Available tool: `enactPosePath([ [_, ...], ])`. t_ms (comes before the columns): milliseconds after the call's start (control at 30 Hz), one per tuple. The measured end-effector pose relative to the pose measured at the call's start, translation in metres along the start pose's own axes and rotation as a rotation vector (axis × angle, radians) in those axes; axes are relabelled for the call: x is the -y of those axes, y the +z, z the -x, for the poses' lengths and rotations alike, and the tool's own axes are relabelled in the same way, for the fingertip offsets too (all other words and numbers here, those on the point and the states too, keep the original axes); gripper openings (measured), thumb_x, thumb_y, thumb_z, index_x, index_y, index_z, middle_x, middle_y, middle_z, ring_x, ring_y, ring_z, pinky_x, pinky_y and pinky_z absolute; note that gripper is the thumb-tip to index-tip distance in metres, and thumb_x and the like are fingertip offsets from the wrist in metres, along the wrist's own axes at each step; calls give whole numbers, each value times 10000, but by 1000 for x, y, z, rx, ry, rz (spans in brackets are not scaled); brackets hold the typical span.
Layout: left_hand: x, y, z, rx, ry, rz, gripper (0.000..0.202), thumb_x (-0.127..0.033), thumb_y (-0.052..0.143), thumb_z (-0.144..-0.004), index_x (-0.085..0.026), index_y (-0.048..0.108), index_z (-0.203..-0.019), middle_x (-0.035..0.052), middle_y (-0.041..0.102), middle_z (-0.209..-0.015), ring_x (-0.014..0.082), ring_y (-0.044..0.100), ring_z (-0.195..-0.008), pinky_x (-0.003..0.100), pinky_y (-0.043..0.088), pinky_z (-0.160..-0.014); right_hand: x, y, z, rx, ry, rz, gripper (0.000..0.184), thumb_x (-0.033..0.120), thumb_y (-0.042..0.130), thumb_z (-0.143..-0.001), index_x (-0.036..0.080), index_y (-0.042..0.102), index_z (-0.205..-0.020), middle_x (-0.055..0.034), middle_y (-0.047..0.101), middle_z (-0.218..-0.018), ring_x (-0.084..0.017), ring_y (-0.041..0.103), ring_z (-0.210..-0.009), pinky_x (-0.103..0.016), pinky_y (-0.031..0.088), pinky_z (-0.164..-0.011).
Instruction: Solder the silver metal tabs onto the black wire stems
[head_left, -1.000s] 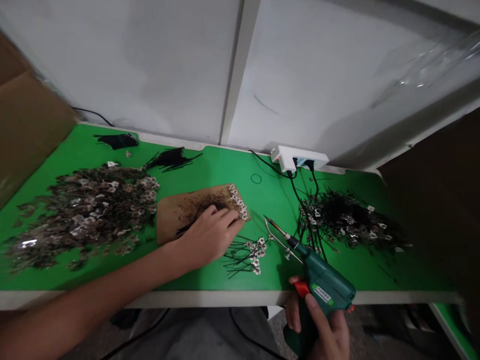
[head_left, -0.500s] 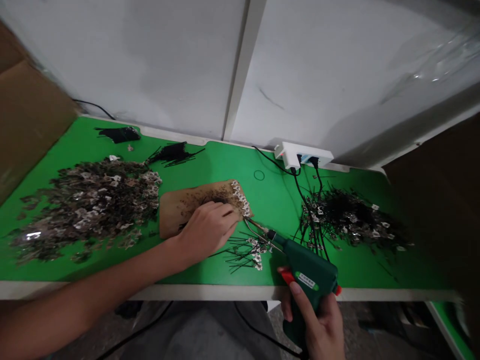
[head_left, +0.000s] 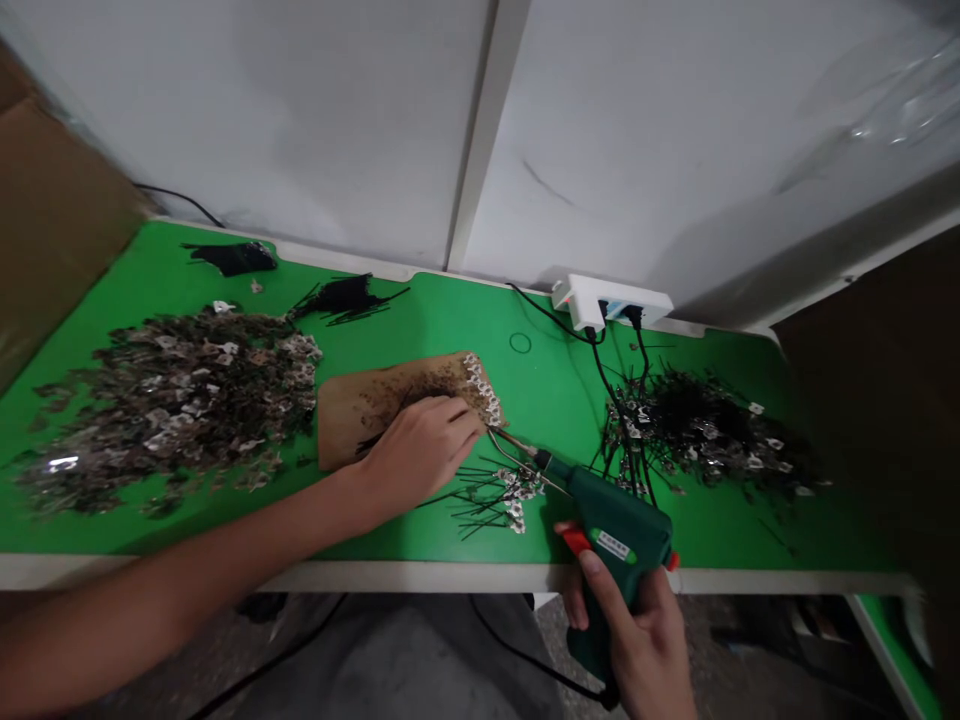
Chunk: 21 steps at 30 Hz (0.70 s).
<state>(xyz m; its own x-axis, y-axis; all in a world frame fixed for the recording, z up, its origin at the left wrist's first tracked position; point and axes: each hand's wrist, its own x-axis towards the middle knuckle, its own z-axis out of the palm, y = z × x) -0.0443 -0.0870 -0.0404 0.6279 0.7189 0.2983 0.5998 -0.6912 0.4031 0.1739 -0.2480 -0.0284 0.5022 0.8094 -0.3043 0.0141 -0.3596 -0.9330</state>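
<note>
My right hand [head_left: 637, 640] grips a green soldering gun [head_left: 611, 535] with a red trigger, its metal tip pointing left at a row of small metal pieces [head_left: 484, 393] on the edge of a scorched brown board [head_left: 352, 415]. My left hand [head_left: 420, 450] rests on that board with fingers curled together, its fingertips pressed down close to the tip and the metal pieces. What the fingers pinch is hidden. A small bunch of wired pieces [head_left: 499, 497] lies on the green table [head_left: 450, 330] between both hands.
A large heap of metal pieces [head_left: 172, 395] covers the table's left side. A tangle of black-wired pieces [head_left: 701, 435] lies at the right. A white power strip [head_left: 611, 303] sits against the back wall, with black cords. Black wire bundles [head_left: 341, 297] lie at the back.
My right hand moved the soldering gun left and forward, bringing its tip to the row of metal pieces on the board. My left hand stayed on the board.
</note>
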Motion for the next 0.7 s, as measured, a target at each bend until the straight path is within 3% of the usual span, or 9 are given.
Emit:
enactPosePath([
  [100,0,1,-1,-7,2,14,192,-192,520,-1003,-150,682,-910,48,684,-879,193,644,-830,332,520,-775,1,-2,-2,89,22,55,332,479,769,-833,211,585,-901,52,561,-515,-141,512,-476,-278,412,-518],
  [300,0,2,-2,-43,-12,49,152,-179,549,-987,-161,663,-887,31,687,-851,173,648,-809,301,502,-750,8,-2,-6,150,68,-3,331,492,759,-834,205,609,-905,47,534,-496,-149,479,-464,-286,390,-496],
  [533,0,1,-2,-120,-35,96,110,-119,625,-915,-168,593,-821,-21,647,-733,124,597,-656,248,429,-627,12,1,-6,175,183,-163,330,475,793,-800,206,613,-861,61,487,-491,-120,422,-449,-258,382,-472],
  [700,0,2,-2,-131,-70,119,121,-117,647,-892,-178,576,-816,-34,636,-712,115,600,-636,237,423,-616,22,5,-2,181,238,-174,333,480,778,-818,188,652,-915,66,475,-517,-105,407,-460,-245,381,-474],
])
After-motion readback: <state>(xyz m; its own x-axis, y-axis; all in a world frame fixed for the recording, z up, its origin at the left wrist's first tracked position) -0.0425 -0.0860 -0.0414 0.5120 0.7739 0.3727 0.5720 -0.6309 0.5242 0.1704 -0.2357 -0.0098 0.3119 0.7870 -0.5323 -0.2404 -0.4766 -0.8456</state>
